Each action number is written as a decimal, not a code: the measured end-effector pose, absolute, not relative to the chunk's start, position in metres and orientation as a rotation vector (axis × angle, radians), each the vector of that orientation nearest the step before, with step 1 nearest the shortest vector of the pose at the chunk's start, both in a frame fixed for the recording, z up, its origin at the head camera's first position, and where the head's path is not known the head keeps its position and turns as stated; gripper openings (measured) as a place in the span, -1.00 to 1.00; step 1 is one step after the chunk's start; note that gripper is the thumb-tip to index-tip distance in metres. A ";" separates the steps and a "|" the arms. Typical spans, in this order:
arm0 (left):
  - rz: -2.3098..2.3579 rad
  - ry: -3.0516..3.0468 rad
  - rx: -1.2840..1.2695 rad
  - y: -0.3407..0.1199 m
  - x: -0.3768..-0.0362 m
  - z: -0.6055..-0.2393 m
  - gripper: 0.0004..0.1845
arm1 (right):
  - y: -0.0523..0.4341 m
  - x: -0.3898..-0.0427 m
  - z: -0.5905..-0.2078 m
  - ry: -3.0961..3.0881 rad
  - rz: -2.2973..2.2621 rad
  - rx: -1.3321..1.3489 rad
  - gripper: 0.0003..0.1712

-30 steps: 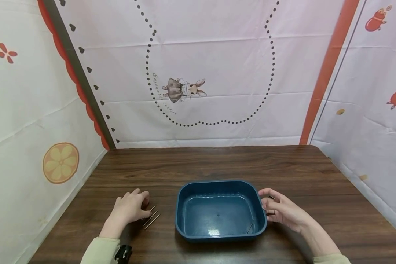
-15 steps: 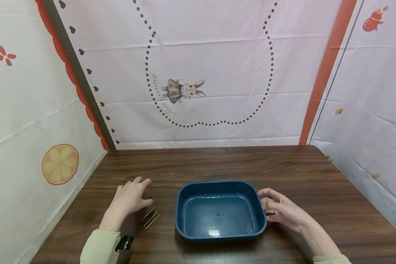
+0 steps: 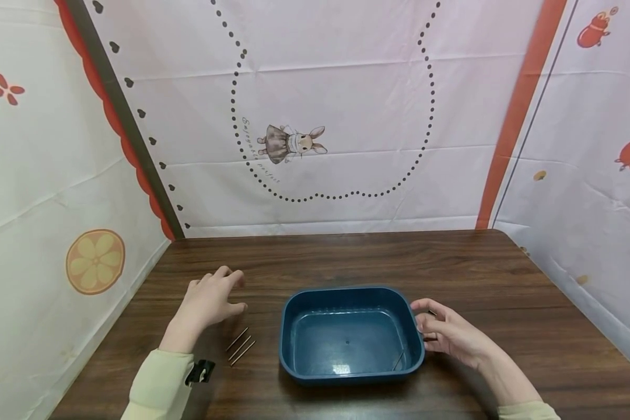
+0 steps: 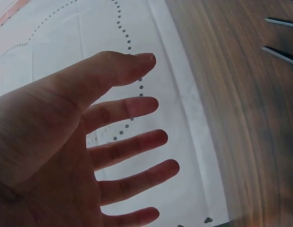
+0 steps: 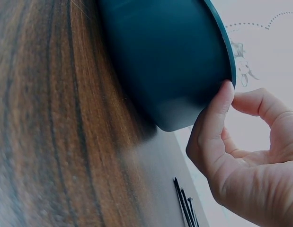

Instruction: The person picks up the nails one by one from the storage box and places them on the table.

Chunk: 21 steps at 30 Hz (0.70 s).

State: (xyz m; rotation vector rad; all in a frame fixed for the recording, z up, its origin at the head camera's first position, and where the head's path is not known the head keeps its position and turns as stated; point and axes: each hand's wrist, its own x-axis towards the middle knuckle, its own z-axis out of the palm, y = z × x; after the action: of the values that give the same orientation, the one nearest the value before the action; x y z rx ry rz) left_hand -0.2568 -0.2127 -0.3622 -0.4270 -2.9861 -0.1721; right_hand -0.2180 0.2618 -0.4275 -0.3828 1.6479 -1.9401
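Observation:
A dark blue plastic box (image 3: 346,338) stands on the table with a thin metal rod (image 3: 398,360) at its near right corner inside. My right hand (image 3: 454,338) holds the box's right rim; in the right wrist view its fingertips (image 5: 226,90) meet at the rim. My left hand (image 3: 205,303) hovers over the table left of the box, its fingers apart with nothing between them. Several thin metal rods (image 3: 241,347) lie side by side between that hand and the box. Two dark pointed ends (image 4: 281,52) show in the left wrist view.
More thin dark rods (image 5: 186,203), one with a flat head, lie right of the box, mostly hidden by my right hand in the head view. Printed cloth (image 3: 336,116) walls enclose the brown wooden table (image 3: 315,259) at the back and both sides.
My left hand has risen and moved away from the rods, toward the back of the table, its fingers coming apart. Box, rods and right hand stay where they were.

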 end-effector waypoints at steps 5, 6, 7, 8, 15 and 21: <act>-0.160 -2.984 -0.438 -0.210 -0.260 -0.354 -0.62 | 0.262 -0.218 -0.427 1.640 -1.943 -0.401 -0.74; -0.156 -2.982 -0.440 -0.210 -0.260 -0.352 -0.61 | 0.261 -0.218 -0.427 1.639 -1.943 -0.406 -0.74; -0.150 -2.978 -0.442 -0.209 -0.261 -0.351 -0.61 | 0.261 -0.219 -0.427 1.640 -1.945 -0.409 -0.74; -0.147 -2.975 -0.444 -0.209 -0.262 -0.349 -0.61 | 0.261 -0.219 -0.428 1.641 -1.946 -0.412 -0.74; -0.126 -2.982 -0.452 -0.205 -0.266 -0.337 -0.57 | 0.260 -0.219 -0.427 1.658 -1.942 -0.404 -0.75; -0.122 -2.981 -0.459 -0.201 -0.269 -0.329 -0.58 | 0.260 -0.219 -0.426 1.669 -1.937 -0.388 -0.75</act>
State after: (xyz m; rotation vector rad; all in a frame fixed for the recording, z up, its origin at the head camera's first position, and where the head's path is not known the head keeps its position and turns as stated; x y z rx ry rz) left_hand -0.2691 -0.2010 -0.3294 -0.4591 -2.9809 -0.1224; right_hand -0.2187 0.2603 -0.4257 -0.3884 1.6690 -1.9367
